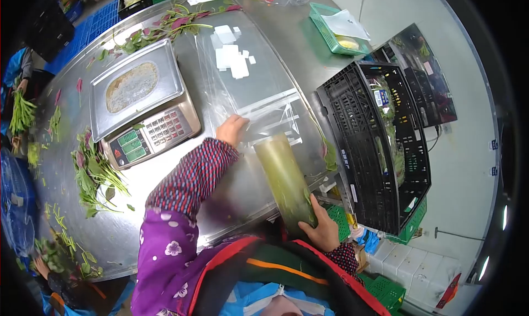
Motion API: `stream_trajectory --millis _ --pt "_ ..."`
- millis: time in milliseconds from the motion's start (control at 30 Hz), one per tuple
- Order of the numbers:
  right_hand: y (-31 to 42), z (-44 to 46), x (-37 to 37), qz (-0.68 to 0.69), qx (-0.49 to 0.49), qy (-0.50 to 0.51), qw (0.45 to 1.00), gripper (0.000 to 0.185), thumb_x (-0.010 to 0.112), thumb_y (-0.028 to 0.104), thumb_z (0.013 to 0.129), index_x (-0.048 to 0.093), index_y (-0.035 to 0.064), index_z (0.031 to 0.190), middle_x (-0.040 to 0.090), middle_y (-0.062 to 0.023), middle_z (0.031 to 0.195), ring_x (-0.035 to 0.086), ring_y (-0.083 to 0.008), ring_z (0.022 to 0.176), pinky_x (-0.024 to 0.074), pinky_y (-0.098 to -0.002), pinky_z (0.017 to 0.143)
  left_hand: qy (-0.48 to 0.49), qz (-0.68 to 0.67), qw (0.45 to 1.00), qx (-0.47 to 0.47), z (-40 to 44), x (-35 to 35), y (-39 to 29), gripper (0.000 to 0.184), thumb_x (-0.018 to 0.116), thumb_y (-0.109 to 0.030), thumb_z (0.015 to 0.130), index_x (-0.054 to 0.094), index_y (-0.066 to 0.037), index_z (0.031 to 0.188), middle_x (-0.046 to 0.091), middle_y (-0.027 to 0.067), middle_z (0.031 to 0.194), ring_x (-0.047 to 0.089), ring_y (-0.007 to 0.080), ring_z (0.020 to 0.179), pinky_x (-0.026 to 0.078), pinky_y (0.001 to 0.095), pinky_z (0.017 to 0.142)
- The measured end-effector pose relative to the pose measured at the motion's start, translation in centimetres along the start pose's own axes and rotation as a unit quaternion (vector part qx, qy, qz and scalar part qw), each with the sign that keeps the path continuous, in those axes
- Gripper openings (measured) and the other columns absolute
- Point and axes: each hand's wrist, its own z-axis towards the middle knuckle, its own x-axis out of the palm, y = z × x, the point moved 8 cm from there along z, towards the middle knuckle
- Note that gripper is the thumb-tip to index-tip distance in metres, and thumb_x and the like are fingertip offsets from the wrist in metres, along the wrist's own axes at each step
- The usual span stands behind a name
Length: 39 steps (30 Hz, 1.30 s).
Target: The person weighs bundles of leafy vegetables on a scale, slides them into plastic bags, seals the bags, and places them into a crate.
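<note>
My right hand (324, 228) is wrapped round the lower end of a green tube-shaped object (282, 175), pale at its far end and darker near my palm. I cannot tell what it is made of. The tube is tilted over the table's near edge. My left hand (231, 131) has its fingers pinched at the edge of clear plastic bags (267, 115) lying flat on the steel table. Left of it stands a weighing scale (151, 131) with a metal pan (169, 76). White labels (231, 57) lie on the bags' far part.
Red-green leafy stems (96, 175) lie beside the scale, with more at the far edge (171, 26). A black crate (366, 167) holding packed greens stands at the right, near a green basket (325, 34). Another person's hand (23, 85) holds greens at the far left.
</note>
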Motion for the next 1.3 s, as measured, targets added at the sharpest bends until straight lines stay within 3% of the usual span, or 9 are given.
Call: stream_trajectory --millis 133,333,500,633,733,1033,1167,1200,1300 --pt "0.9 1.4 0.7 -0.005 0.017 -0.014 1.0 0.079 0.066 0.028 0.071 0.024 0.0165 0.137 0.052 -0.0162 0.115 0.054 -0.0327 0.099 0.0457 -0.0387 0.078 -0.023 -0.1 0.995 0.006 -1.3 -4.1 -10.4 0.028 0.056 -0.004 0.073 0.057 -0.013 0.1 0.054 0.0092 0.093 0.056 0.03 0.083 0.047 0.0373 0.068" --pt "0.9 -0.3 -1.8 0.019 -0.024 -0.071 0.997 0.075 0.065 0.026 0.072 0.026 0.0181 0.136 0.052 -0.0161 0.115 0.056 -0.0327 0.095 0.0467 -0.0387 0.076 -0.141 -0.016 0.983 -0.114 -0.6 -7.9 -3.3 0.028 0.053 0.001 0.074 0.058 -0.012 0.099 0.054 0.0103 0.09 0.057 0.0288 0.083 0.048 0.0367 0.066" --pt "-1.1 -4.3 -2.0 -0.005 0.044 -0.1 0.994 0.073 0.067 0.02 0.07 0.032 0.0189 0.134 0.054 -0.012 0.113 0.057 -0.0302 0.095 0.0475 -0.036 0.075 0.003 0.109 0.98 0.164 -4.0 -3.9 -3.6 0.011 0.058 -0.009 0.076 0.06 -0.011 0.087 0.056 0.0063 0.083 0.055 0.0238 0.071 0.046 0.0343 0.06" --pt "1.4 -4.4 -0.5 0.002 -0.018 -0.109 0.994 0.071 0.068 0.021 0.069 0.035 0.0195 0.132 0.055 -0.0103 0.112 0.058 -0.0287 0.094 0.0483 -0.0356 0.074 0.015 0.027 0.998 0.049 -3.8 -2.2 -3.9 0.012 0.06 -0.014 0.078 0.061 -0.008 0.088 0.055 0.0086 0.077 0.055 0.0252 0.068 0.046 0.0342 0.059" --pt "2.4 -3.0 1.1 -0.009 0.005 -0.083 0.996 0.07 0.067 0.021 0.07 0.035 0.0193 0.133 0.056 -0.0122 0.109 0.056 -0.0307 0.096 0.0468 -0.0354 0.076 -0.151 -0.132 0.977 -0.071 -3.5 -4.5 -5.3 0.015 0.062 -0.014 0.077 0.062 -0.008 0.091 0.056 0.0103 0.076 0.055 0.0264 0.067 0.045 0.0346 0.058" --pt "2.6 9.8 3.8 0.043 0.012 -0.094 0.995 0.083 0.062 0.039 0.075 0.015 0.0149 0.138 0.039 -0.0194 0.128 0.048 -0.0403 0.106 0.0377 -0.0455 0.09 -0.034 0.009 0.992 0.125 -2.8 -2.2 -10.7 0.027 0.061 -0.011 0.076 0.06 -0.012 0.102 0.057 0.0072 0.081 0.054 0.0256 0.07 0.044 0.0319 0.065" --pt "-1.8 12.0 1.5 0.432 0.143 -0.004 0.891 0.085 0.058 0.046 0.079 0.013 0.0064 0.138 0.031 -0.0198 0.135 0.048 -0.0281 0.109 0.0383 -0.0374 0.088 -0.272 0.017 0.957 -0.104 -5.6 -6.4 -5.3 0.066 0.067 -0.023 0.074 0.035 -0.001 0.127 0.046 0.0221 0.112 0.053 0.0313 0.088 0.044 0.0342 0.075" --pt "-2.6 11.9 1.9 0.533 0.224 0.048 0.814 0.084 0.057 0.046 0.079 0.013 0.0045 0.138 0.03 -0.0199 0.135 0.05 -0.0253 0.105 0.0413 -0.0359 0.084 -0.239 -0.056 0.951 -0.189 -6.7 -4.3 -2.3 0.068 0.066 -0.025 0.076 0.032 0.0 0.129 0.046 0.0227 0.114 0.053 0.0307 0.09 0.045 0.0341 0.076" --pt "-3.4 18.0 2.2 0.444 0.133 -0.01 0.886 0.074 0.054 0.045 0.083 0.02 0.0095 0.138 0.048 -0.0181 0.118 0.055 -0.0161 0.08 0.0447 -0.027 0.065 -0.115 -0.194 0.902 -0.368 -10.1 2.8 6.1 0.069 0.061 -0.036 0.081 0.03 0.001 0.13 0.052 0.0228 0.112 0.058 0.0271 0.093 0.048 0.0335 0.076"
